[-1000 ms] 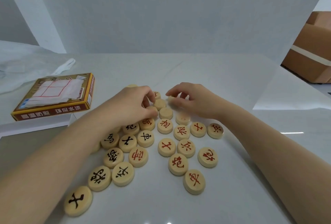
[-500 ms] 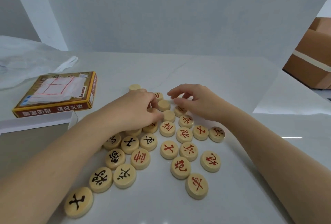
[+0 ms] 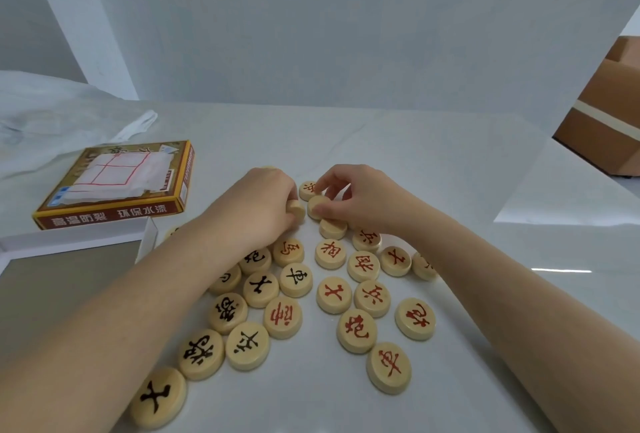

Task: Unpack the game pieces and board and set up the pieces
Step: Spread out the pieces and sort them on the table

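Pieces [image 3: 282, 316] are shown tipped out and scattered on the white surface [image 3: 415, 155], most lettered side up, none ranked. A blank-faced disc [image 3: 298, 210] is pinched on edge by the left hand [image 3: 258, 205], a second disc [image 3: 316, 205] by the right hand [image 3: 360, 200]. The board [image 3: 114, 176] is left folded on the box [image 3: 114, 216]; unfolding and setting out are judged to remain.

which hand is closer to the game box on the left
Left. The left hand, pinching a tilted piece, lies just right of the game box; the right hand, pinching a blank piece, is farther right, beyond the left hand.
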